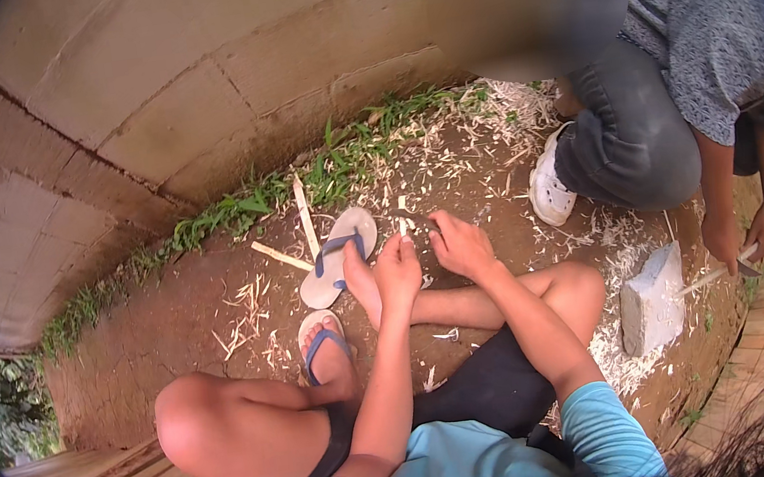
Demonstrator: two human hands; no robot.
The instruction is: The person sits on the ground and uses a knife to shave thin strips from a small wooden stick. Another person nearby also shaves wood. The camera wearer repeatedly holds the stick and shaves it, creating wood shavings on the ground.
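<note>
My left hand (398,270) is closed around the lower end of a short pale wooden stick (404,228), which points away from me. In my right hand (462,245) is a knife, its handle mostly hidden by the fingers. The dark knife blade (416,216) reaches left across the stick and seems to touch it. Both hands are close together above my bent legs. Just left of them, a grey flip-flop with a blue strap (319,288) lies under the edge of my bare foot (362,284).
Two wooden strips (306,215) lie beyond the flip-flop. Shavings (511,115) litter the dirt ground (138,367). A block wall (190,100) edged with grass curves ahead. At right, a crouching person (638,128) works a stick with a blade beside a pale stone block (653,301).
</note>
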